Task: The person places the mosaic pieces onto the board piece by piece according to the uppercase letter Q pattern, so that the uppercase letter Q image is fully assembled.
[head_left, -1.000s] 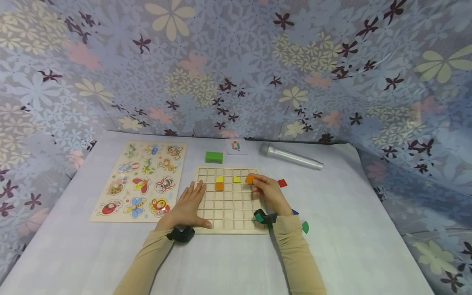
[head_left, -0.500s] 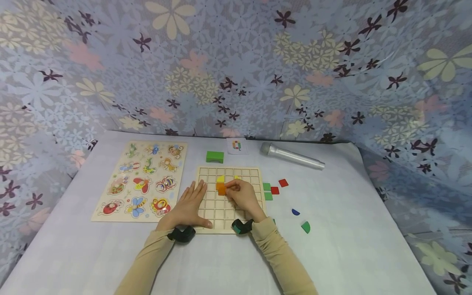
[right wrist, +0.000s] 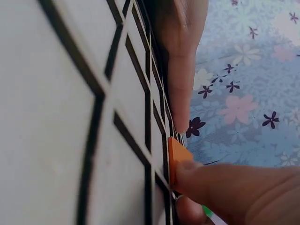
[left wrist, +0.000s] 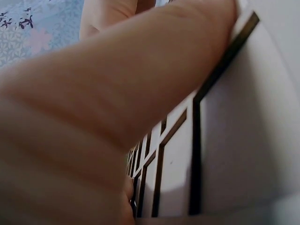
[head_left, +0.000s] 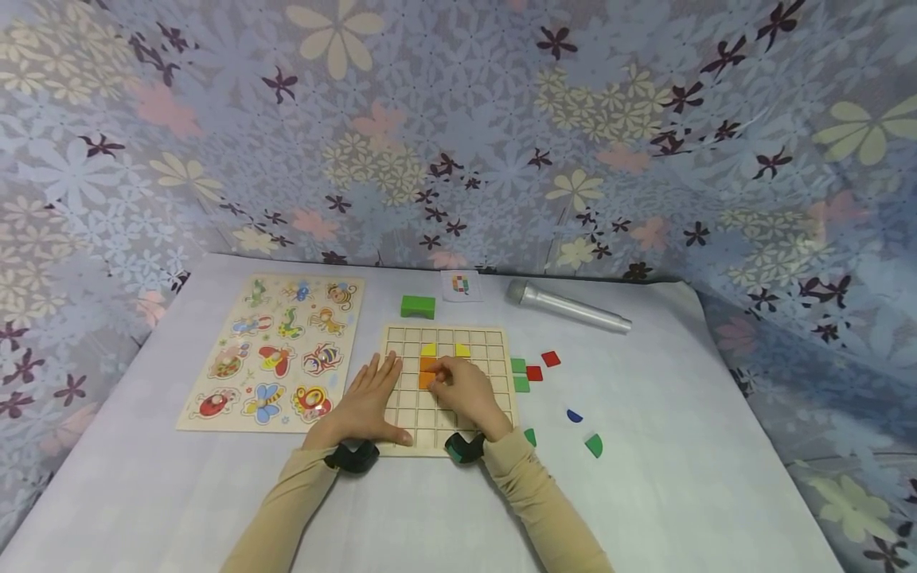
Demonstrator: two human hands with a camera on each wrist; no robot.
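A square wooden grid board [head_left: 444, 435] lies on the table. My left hand [head_left: 364, 400] rests flat on its left edge with fingers straight. With thumb and fingers my right hand [head_left: 467, 393] pinches an orange square tile [head_left: 426, 380] at the board, just below another orange tile [head_left: 427, 364]. In the right wrist view the thumb lies against the orange tile [right wrist: 177, 152], its edge at the grid lines. Two yellow tiles, one on the left [head_left: 428, 350] and one on the right [head_left: 462, 350], sit in the row above.
Right of the board lie light green tiles [head_left: 521, 384], red tiles [head_left: 550, 359], a blue piece [head_left: 575, 415] and a dark green piece [head_left: 594, 445]. Behind it are a green block [head_left: 418, 306], a pattern card [head_left: 461, 286] and a microphone [head_left: 573, 308]. An insect puzzle [head_left: 275, 390] lies left.
My right hand has carried the orange tile from the board's upper right leftward, then slightly down to below the first orange tile. My left hand has stayed in place.
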